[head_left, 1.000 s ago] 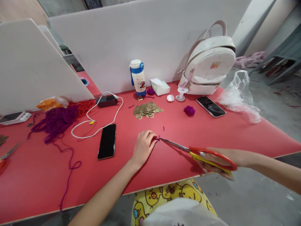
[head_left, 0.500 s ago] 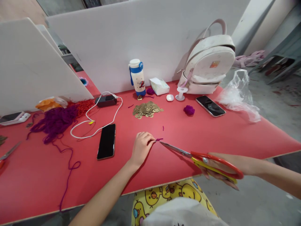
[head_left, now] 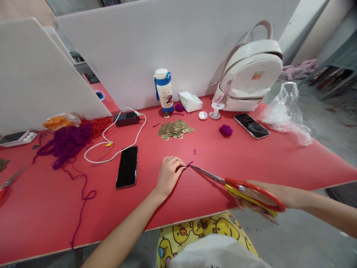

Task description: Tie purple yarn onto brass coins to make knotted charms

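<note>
Between its thumb and fingers, my left hand (head_left: 170, 173) pinches a short piece of purple yarn (head_left: 190, 163) just above the red tabletop; whatever else sits in the pinch is hidden. My right hand (head_left: 255, 199) grips scissors (head_left: 240, 186) by their red and yellow handles. The scissor tips are at the yarn, close to my left fingertips, with the blades nearly together. A small yarn snippet (head_left: 195, 152) lies a little beyond. Behind it is a heap of brass-coloured coins with holes (head_left: 175, 129).
A phone (head_left: 127, 167) lies left of my left hand, near a white cable (head_left: 96, 162) and purple yarn pile (head_left: 65, 143). Farther back stand a bottle (head_left: 164, 91), a white spool (head_left: 216, 111) and a backpack (head_left: 248, 74). Another phone (head_left: 251, 125) and a yarn ball (head_left: 225, 130) lie right.
The scissors have moved slightly left, bringing their tips to the yarn. The yarn's free end now tilts upward. My left hand still pinches it.
</note>
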Demonstrator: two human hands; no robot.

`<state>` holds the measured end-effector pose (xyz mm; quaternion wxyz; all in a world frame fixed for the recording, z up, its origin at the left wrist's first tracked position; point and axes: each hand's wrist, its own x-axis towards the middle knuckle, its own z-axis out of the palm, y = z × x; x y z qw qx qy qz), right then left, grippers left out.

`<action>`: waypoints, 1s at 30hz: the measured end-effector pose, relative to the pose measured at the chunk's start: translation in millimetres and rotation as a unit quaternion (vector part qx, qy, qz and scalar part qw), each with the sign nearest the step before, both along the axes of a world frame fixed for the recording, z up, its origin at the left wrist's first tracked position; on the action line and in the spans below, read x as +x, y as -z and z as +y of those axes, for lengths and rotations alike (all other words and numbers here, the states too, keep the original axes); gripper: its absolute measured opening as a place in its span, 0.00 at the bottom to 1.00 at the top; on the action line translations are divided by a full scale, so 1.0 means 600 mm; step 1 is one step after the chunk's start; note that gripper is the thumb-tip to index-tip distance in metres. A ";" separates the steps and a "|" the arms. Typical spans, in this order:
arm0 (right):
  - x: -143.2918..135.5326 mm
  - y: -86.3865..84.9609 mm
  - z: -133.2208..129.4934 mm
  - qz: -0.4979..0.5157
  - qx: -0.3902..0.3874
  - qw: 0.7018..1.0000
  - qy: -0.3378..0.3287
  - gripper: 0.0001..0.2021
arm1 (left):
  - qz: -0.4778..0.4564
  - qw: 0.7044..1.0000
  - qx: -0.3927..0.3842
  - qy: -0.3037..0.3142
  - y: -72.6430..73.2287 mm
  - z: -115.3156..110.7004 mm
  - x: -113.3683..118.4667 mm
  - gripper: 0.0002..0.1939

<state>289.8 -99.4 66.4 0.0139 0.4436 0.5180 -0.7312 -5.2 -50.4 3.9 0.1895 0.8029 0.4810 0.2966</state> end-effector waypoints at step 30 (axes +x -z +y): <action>-0.005 -0.007 -0.001 0.008 0.003 1.000 0.003 0.32 | 0.009 1.000 0.019 0.020 0.009 0.002 -0.004 0.03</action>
